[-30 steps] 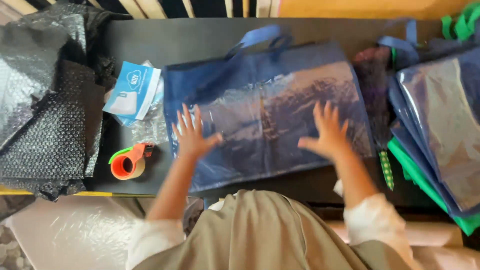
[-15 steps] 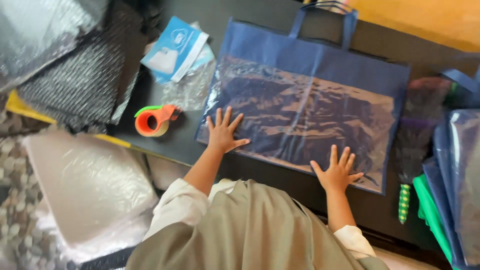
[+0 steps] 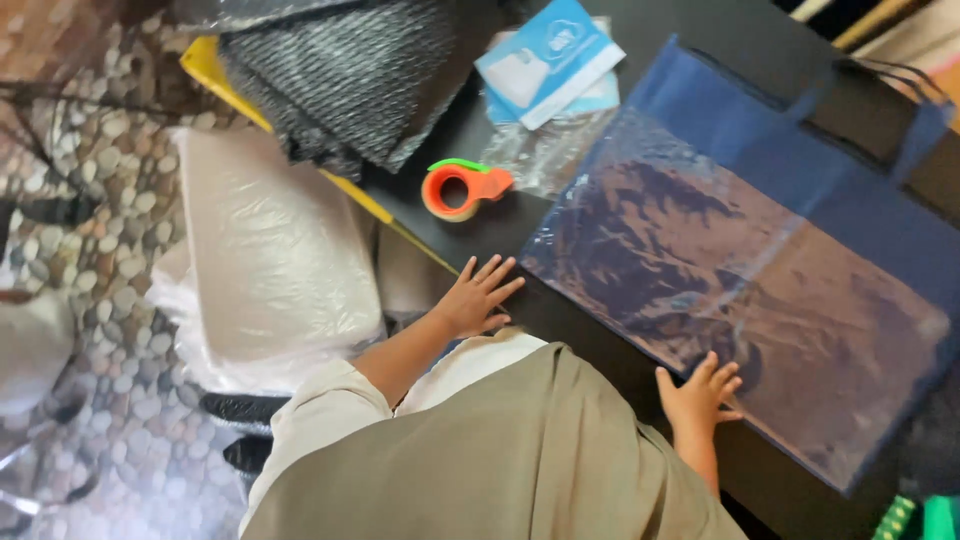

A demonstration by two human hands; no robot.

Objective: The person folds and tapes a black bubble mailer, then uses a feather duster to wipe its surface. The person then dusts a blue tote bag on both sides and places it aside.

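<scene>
Item: large blue tote bag (image 3: 760,270) with a clear plastic front panel, lying flat on a dark surface (image 3: 520,235). Its handles point to the far right corner of the surface; its lower corner reaches toward the near edge.

Left hand (image 3: 478,298): empty, fingers spread wide, palm down on the surface just beside the bag's left edge, close to the near edge of the surface. Fingertips come up to the bag's border; contact cannot be told for certain.

Right hand (image 3: 698,395): empty, fingers spread, palm flat on the plastic panel at the bag's near edge. Holds nothing.

Step in hand, as judged: pressing and flattening the bag on the surface, with only the right hand bearing on it. The panel shows wrinkles and glare across its middle, so the flattening looks unfinished.

Next move, as judged: calls for both palms on the panel, a sweep outward toward the far edge and handles, and even pressure so the bag does not slide off the near edge.

Nearby on the surface: orange tape dispenser (image 3: 462,187) with green trim, left of the bag and apart from it; light blue packet (image 3: 550,55) over a clear plastic sleeve near the far edge; grey bubble-wrap sheets (image 3: 340,70) overhanging the left edge.

Below the surface: plastic-wrapped white bundle (image 3: 265,260) on a pebble-patterned floor (image 3: 80,200).
</scene>
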